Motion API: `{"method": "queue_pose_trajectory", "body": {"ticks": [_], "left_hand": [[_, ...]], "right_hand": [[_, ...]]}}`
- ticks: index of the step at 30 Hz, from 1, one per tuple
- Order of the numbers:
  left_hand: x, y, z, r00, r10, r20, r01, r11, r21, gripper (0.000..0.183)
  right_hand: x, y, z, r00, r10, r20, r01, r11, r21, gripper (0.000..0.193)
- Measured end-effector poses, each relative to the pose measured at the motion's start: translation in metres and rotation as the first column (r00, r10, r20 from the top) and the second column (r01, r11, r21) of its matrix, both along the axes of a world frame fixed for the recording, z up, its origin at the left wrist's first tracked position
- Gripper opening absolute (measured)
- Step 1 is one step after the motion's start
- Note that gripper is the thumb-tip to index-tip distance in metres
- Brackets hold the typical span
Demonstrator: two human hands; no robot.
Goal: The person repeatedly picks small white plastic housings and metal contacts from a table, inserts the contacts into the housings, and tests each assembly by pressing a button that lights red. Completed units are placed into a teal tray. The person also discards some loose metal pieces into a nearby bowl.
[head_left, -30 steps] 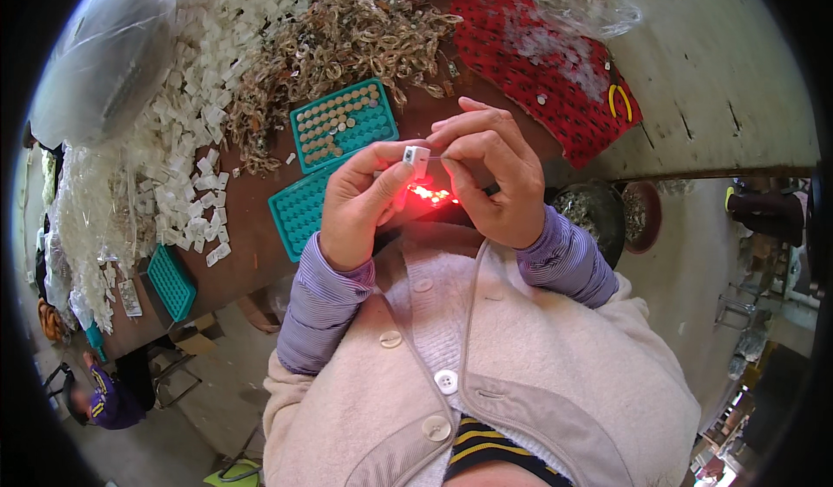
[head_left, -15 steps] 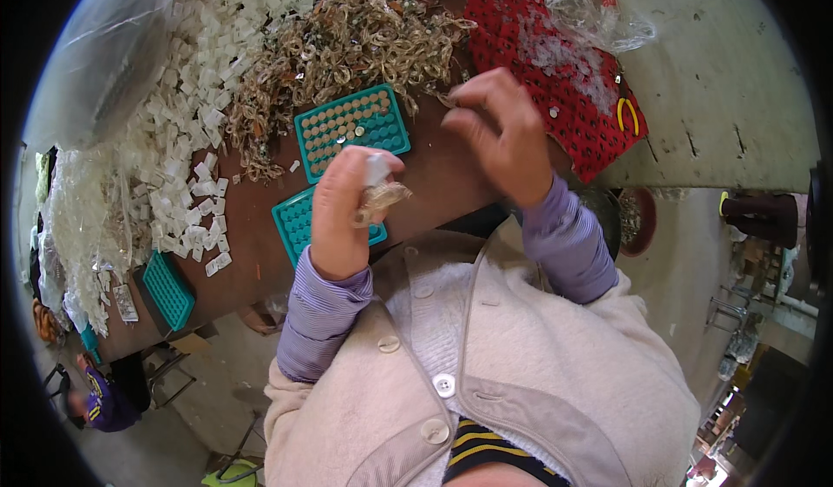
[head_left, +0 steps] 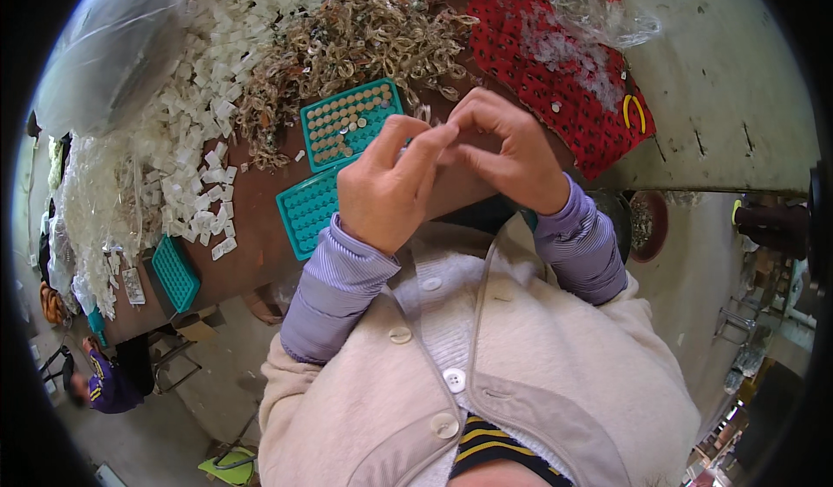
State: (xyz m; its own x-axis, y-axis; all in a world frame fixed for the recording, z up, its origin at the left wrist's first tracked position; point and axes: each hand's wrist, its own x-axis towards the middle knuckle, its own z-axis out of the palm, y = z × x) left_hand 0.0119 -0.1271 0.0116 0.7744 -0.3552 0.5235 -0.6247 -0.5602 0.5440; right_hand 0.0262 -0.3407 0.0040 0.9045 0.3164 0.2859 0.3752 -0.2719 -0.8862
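My left hand point(head_left: 382, 183) and my right hand point(head_left: 514, 150) meet at their fingertips over the brown table. The left fingers are curled around a small tan cord loop and a white piece, both seen clearly half a second ago and now mostly hidden. The right thumb and forefinger pinch at the same spot; what they grip is too small to make out. Just left of the hands lies a teal tray point(head_left: 398, 96) partly filled with round tan pieces. A second teal tray point(head_left: 299, 218) with rows of holes sits nearer me, partly behind my left hand.
Beyond the trays is a heap of tan cord loops point(head_left: 364, 40). White tags point(head_left: 221, 213) spread on the left, beside clear plastic bags point(head_left: 113, 62). To the right, a red patterned cloth point(head_left: 599, 148) bears yellow-handled pliers point(head_left: 634, 114). Another teal tray point(head_left: 176, 273) stands near the left edge.
My left hand has moved right and turned its back upward, hiding the cord loop and white piece. My right hand has come down slightly, and the fingertips of both hands now meet.
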Motion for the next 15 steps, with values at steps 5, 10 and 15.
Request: {"method": "queue_pose_trajectory", "body": {"ticks": [5,10,15], "left_hand": [[-0.001,0.015,-0.001,0.973,0.011,-0.231,-0.121,0.875,-0.469,0.012],[-0.019,0.049,0.001,0.746,-0.265,-0.611,-0.335,0.643,-0.688,0.011],[-0.026,0.064,0.003,0.702,-0.281,-0.654,-0.35,0.664,-0.661,0.017]], "right_hand": [[-0.004,0.04,-0.009,0.95,-0.136,0.281,0.111,0.988,0.103,0.059],[-0.012,0.068,-0.006,0.998,0.054,-0.033,-0.038,0.93,0.365,0.033],[-0.008,0.051,0.002,0.977,0.045,0.207,-0.078,0.985,0.155,0.019]]}}
